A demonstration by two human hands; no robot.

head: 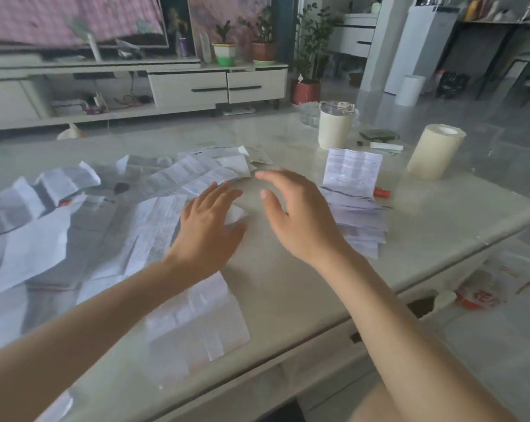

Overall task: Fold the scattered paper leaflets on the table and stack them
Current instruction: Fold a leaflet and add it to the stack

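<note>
Risk: my left hand [208,226] and right hand [300,220] are both open, holding nothing; loose leaflets [154,233] lie left of and under my left, stack [361,220] sits just beside my right, so a careless sweep could knock it over.

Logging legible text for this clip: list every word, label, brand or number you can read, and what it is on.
No text is legible in this frame.
scattered leaflets: rows of fine print, too blurred to read.
upright leaflet: dense print, too small to read.
stack of folded leaflets: printed lines, unreadable.
plastic bag on the floor: red markings, too blurred to read.
</note>
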